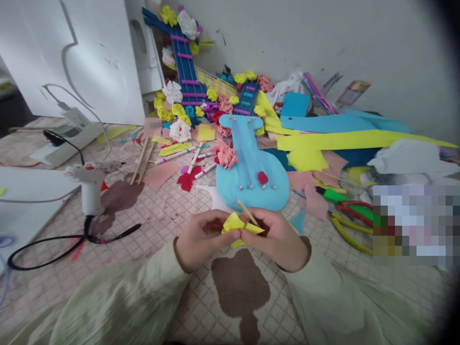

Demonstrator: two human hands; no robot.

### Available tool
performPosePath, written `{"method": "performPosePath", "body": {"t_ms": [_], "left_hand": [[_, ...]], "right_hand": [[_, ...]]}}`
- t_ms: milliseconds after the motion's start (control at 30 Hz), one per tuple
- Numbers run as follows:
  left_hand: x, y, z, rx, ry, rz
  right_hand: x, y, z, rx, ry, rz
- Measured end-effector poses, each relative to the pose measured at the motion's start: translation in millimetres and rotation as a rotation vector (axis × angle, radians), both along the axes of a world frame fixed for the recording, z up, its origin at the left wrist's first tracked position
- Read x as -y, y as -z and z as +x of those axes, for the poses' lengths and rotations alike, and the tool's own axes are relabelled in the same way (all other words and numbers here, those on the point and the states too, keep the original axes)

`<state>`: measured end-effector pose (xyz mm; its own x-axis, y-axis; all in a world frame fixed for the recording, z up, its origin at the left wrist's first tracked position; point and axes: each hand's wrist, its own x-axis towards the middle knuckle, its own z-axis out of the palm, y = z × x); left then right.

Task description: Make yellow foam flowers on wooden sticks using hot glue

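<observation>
Between my two hands is a small piece of folded yellow crepe paper (234, 222). My left hand (201, 237) is closed, its thumb and fingers pinching the paper's left side. On the other side, my right hand (275, 237) is closed on the paper too, and a thin wooden stick (248, 212) slants up out of its fingers. Both hands hover over the near part of the table. Just beyond them lies a light blue guitar-shaped cutout (247, 189) with strings, a dark red spot and a pink paper flower (227, 157) at its left edge.
A white glue gun (91, 187) stands at left, its black cable looping nearby. Behind it sits a power strip (66, 139). Wooden sticks (142, 160), white-and-purple sticks (196, 157) and paper scraps lie mid-table. Decorated blue guitars (187, 72) lean at the back. Yellow-handled pliers (347, 235) lie right.
</observation>
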<state>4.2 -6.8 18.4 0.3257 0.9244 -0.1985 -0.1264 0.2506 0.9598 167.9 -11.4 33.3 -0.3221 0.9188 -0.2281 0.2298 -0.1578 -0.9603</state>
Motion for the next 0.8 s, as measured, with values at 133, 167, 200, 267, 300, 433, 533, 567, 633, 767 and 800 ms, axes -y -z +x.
{"method": "performPosePath", "body": {"t_ms": [133, 167, 200, 267, 300, 433, 533, 567, 633, 767, 800], "left_hand": [[-0.4, -1.1, -1.8, 0.002, -0.024, -0.048], [-0.3, -1.4, -2.1, 0.0, -0.033, -0.051], [-0.1, -1.6, -2.1, -0.003, -0.037, -0.05], [0.4, -1.9, -1.4, -0.008, -0.033, -0.049], [0.7, -1.9, -0.9, -0.012, -0.022, -0.047], [1.3, -1.5, 0.3, -0.031, -0.001, 0.018], [0.8, -1.8, -0.7, -0.017, -0.019, 0.023], [0.6, -2.2, -1.1, -0.003, -0.014, 0.017], [0.7, -3.0, -1.6, 0.021, 0.015, 0.02], [2.4, -3.2, -0.3, 0.026, 0.055, 0.077], [2.8, -2.8, 0.2, 0.024, 0.045, 0.09]], "right_hand": [[0.4, 1.1, 1.2, 0.014, 0.033, -0.015], [0.5, 1.4, 1.5, 0.017, 0.036, -0.019], [0.5, 1.6, 1.7, 0.017, 0.033, -0.021], [0.7, 1.8, 1.6, 0.011, 0.023, -0.012], [0.9, 1.8, 1.4, 0.006, 0.017, -0.002], [1.6, 1.1, 0.6, 0.008, 0.006, 0.034], [0.8, 0.1, 1.6, 0.013, 0.047, 0.035], [0.5, -0.2, 2.1, 0.008, 0.056, 0.036], [-0.1, -0.4, 2.5, -0.006, 0.055, 0.033], [0.7, 0.8, 0.9, -0.018, 0.017, 0.025], [1.1, 1.0, 0.5, -0.013, 0.005, 0.034]]}}
